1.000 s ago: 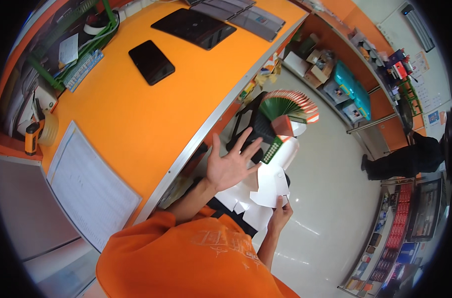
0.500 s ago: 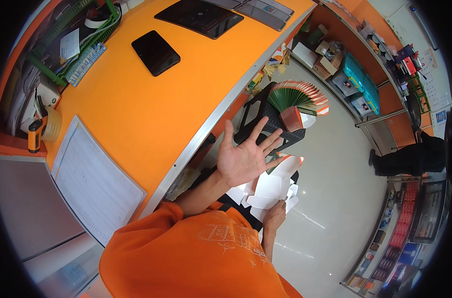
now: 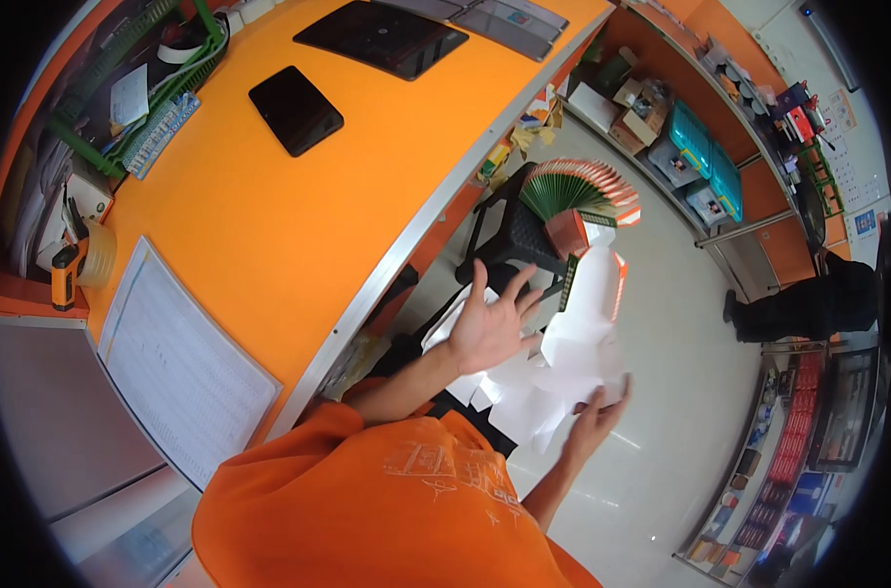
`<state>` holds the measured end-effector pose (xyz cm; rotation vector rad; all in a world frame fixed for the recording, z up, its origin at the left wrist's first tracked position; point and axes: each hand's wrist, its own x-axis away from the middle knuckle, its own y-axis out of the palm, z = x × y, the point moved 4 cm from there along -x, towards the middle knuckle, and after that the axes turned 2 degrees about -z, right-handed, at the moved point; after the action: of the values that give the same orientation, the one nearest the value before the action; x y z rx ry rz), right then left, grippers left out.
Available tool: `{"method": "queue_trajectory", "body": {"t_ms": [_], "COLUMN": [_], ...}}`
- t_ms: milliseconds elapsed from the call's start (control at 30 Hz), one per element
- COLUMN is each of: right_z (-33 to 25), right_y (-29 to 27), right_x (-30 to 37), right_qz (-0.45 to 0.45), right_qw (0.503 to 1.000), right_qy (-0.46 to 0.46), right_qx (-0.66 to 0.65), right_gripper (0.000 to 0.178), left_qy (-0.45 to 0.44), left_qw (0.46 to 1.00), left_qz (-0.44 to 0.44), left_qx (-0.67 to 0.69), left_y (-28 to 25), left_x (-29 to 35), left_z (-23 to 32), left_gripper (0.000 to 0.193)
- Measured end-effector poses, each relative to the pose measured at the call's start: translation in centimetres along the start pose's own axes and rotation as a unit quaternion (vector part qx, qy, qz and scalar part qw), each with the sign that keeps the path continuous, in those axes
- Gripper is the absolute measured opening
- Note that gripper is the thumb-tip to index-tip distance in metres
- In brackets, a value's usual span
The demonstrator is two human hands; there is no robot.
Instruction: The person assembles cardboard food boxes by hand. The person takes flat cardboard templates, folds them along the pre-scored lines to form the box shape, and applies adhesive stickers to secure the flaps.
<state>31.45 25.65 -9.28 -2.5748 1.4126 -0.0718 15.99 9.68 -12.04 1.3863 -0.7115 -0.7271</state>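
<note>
Hovering spread wide, the left hand [image 3: 491,328] overhangs unfolded white card [image 3: 582,343] on the black stool [image 3: 517,232]'s near side, while the right hand [image 3: 596,419], its grip indiscernible, lies at the card's edge.

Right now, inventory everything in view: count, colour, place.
Unfolded cartons: count unclear, mostly white, lower centre
Stool: one, black, centre
Fanned stack: one, green, orange and white, on stool
Counter: one, orange, left
Flat devices: two, black, on counter
Papers: count unclear, white, counter's near end
Rack: one, green, upper left
Bins: two, teal-lidded, upper right
Person: one, dark-clothed, far right
Shelf goods: uncounted, mixed, right
Shirt: one, orange, bottom
Left hand: one, bare, centre
Right hand: one, bare, cartons' edge
</note>
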Motion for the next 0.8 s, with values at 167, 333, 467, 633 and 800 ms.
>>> {"method": "queue_trajectory", "body": {"t_ms": [167, 333, 467, 633, 800], "right_z": [-7.5, -12.3, -12.8, -12.3, -12.3], "right_y": [-2.2, 3.3, 6.5, 7.4, 6.8], "right_x": [0.5, 3.7, 5.3, 5.1, 5.0], "right_qz": [-0.112, -0.317, -0.382, -0.415, -0.414], "right_qw": [0.959, 0.78, 0.731, 0.774, 0.769], "right_qy": [-0.198, -0.346, -0.346, -0.312, -0.298], "right_qx": [0.167, 0.414, 0.447, 0.363, 0.385], "right_gripper": [0.056, 0.07, 0.069, 0.065, 0.056], "left_qy": [0.036, 0.077, 0.092, 0.072, 0.042], "left_qw": [0.998, 0.99, 0.978, 0.979, 0.979], "left_qz": [-0.046, -0.081, -0.105, -0.154, -0.163], "left_qx": [-0.018, -0.08, -0.153, -0.113, -0.119], "left_y": [4.4, 7.3, 8.2, 8.3, 8.0], "left_x": [-0.7, -0.7, -0.4, -0.7, -0.9], "left_z": [1.1, 0.0, -1.1, -1.3, -2.0], "left_gripper": [0.098, 0.101, 0.104, 0.103, 0.103]}}
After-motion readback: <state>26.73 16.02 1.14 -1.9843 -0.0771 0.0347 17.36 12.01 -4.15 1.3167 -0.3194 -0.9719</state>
